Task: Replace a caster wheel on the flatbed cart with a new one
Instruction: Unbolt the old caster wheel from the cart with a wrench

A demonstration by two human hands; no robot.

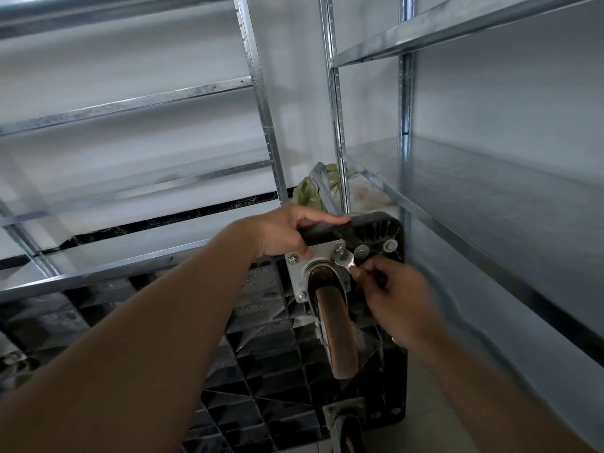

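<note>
The cart [376, 230] stands on edge among the shelves [490, 178], underside out. The left hand [281, 233] grips its top edge, steadying it. Just below that hand sits the caster [336, 328] on its plate [313, 259]. The right hand [395, 295] pinches a wrench [347, 261] set on the plate's upper right nut [340, 249] — so this looks like bolt work, loosening or tightening unclear. Next calls for short swings: the right shelf crowds the wrist. A second caster [349, 429] sits lower down.

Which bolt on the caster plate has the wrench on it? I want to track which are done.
The upper-right bolt of the caster plate: the wrench head sits on it, held by the right hand. The other corner bolts stand bare.
</note>
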